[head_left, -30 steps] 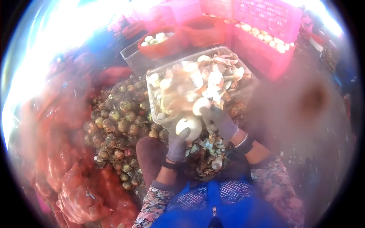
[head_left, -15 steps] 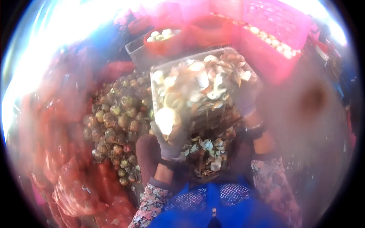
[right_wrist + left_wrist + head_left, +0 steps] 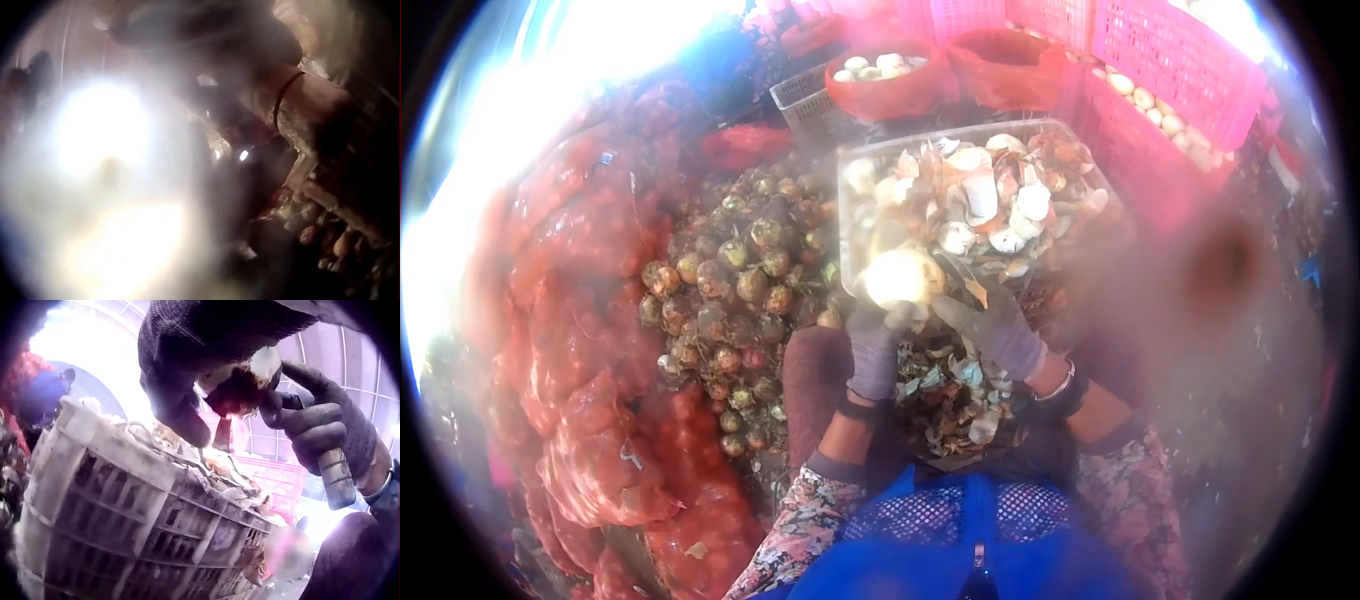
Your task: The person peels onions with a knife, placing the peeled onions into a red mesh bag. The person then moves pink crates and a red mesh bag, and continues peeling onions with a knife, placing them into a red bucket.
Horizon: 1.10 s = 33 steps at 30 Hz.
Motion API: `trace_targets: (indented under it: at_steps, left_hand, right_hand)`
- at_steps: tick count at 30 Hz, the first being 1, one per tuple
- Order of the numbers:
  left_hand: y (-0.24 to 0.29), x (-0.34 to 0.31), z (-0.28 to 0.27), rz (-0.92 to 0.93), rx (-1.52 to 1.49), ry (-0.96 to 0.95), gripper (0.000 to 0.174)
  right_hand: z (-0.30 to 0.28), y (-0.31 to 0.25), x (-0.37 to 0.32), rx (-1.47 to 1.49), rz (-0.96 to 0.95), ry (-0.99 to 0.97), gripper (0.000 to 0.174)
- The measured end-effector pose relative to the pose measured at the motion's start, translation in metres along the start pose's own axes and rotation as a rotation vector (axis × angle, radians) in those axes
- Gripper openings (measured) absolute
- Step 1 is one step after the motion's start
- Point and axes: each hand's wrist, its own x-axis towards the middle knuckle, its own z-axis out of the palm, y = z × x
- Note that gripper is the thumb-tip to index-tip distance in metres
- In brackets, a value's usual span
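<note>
My gloved left hand (image 3: 874, 345) grips a pale peeled onion (image 3: 902, 277) at the near edge of a clear crate (image 3: 847, 215) heaped with onion skins. My gloved right hand (image 3: 997, 327) is just to the right of the onion, fingers reaching to it. In the left wrist view the left hand (image 3: 187, 369) holds the onion (image 3: 240, 387) from above. There the right hand (image 3: 319, 428) is curled round a wooden knife handle (image 3: 334, 481) with its tip at the onion. The right wrist view is washed out by glare.
A pile of unpeeled onions (image 3: 730, 280) lies to the left, with red mesh sacks (image 3: 570, 300) beyond it. Loose skins (image 3: 950, 400) cover my lap. A red basin (image 3: 880, 85) and pink crates (image 3: 1160, 100) of peeled onions stand at the back.
The right hand has come back from the crate's right side to the onion. The left hand has lifted the onion slightly to the crate's near edge.
</note>
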Motion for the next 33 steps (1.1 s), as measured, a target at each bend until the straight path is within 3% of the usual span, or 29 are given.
trace_targets:
  at_steps: [2, 4, 7, 10, 13, 18, 21, 24, 28, 30, 31, 33]
  left_hand:
    - [0.003, -0.002, -0.004, -0.103, 0.003, -0.08, 0.068]
    - [0.004, -0.001, -0.005, -0.142, -0.019, -0.12, 0.069]
    - [0.014, -0.003, -0.004, -0.146, -0.293, -0.163, 0.06]
    - [0.014, -0.001, -0.005, -0.11, -0.122, -0.171, 0.064]
    - [0.012, -0.001, -0.001, -0.035, -0.045, -0.165, 0.076]
    - [0.013, -0.007, 0.006, 0.121, -0.023, -0.18, 0.092]
    - [0.012, -0.012, 0.011, 0.08, -0.086, -0.126, 0.093]
    - [0.001, -0.013, 0.009, 0.133, 0.073, -0.075, 0.091]
    - [-0.002, -0.013, 0.012, 0.413, 0.338, -0.065, 0.092]
    - [-0.005, -0.015, 0.016, 0.513, 0.451, -0.055, 0.093]
    - [-0.011, -0.016, 0.014, 0.541, 0.58, -0.034, 0.095]
    - [-0.012, -0.014, 0.018, 0.611, 0.532, 0.011, 0.087]
  right_hand:
    - [0.004, 0.005, -0.005, -0.196, -0.184, 0.033, 0.053]
    - [0.001, -0.024, -0.009, -0.171, 0.038, -0.065, 0.051]
    - [0.003, -0.017, -0.007, -0.212, -0.092, -0.022, 0.049]
    - [-0.009, -0.034, -0.003, -0.231, 0.074, -0.099, 0.047]
    - [-0.009, -0.021, -0.003, -0.24, -0.076, -0.072, 0.049]
    - [-0.011, -0.018, -0.008, -0.363, 0.008, -0.198, 0.049]
    - [-0.004, -0.005, -0.013, -0.41, 0.018, -0.214, 0.045]
    - [0.003, 0.007, -0.018, -0.429, -0.057, -0.135, 0.039]
    - [0.004, 0.008, -0.02, -0.487, -0.157, -0.098, 0.034]
    - [0.016, 0.05, -0.017, -0.334, 0.055, -0.234, 0.032]
    - [0.021, 0.07, -0.019, -0.215, 0.107, -0.259, 0.032]
    - [0.029, 0.086, -0.017, 0.053, 0.163, -0.257, 0.031]
